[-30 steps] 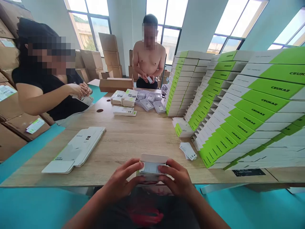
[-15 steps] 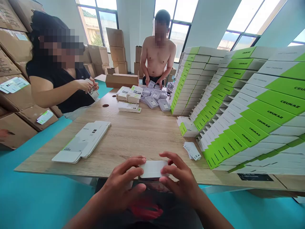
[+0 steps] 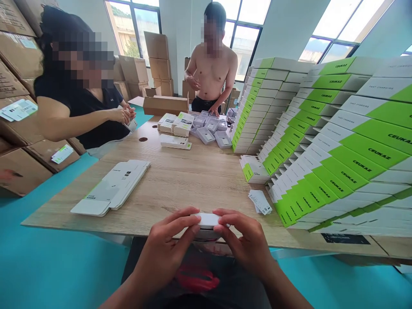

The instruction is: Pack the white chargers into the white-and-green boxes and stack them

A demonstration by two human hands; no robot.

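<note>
A small white box is at the table's near edge, between my two hands. My left hand pinches its left end, fingers on top and thumb lower down. At the right end, my right hand grips it in the same way. The ends of the box are hidden under my fingertips. To the right lies a small pile of printed cards. Farther left is a stack of flat white-and-green cartons.
Tall stacks of white-and-green boxes line the right side of the table. At the far end are clear plastic cases, bundled cartons and an open cardboard box. One co-worker stands there; another is at the left.
My fingers have closed in on the box's ends, and its top now looks tipped flatter to view. The far co-worker has raised one hand from the plastic cases.
</note>
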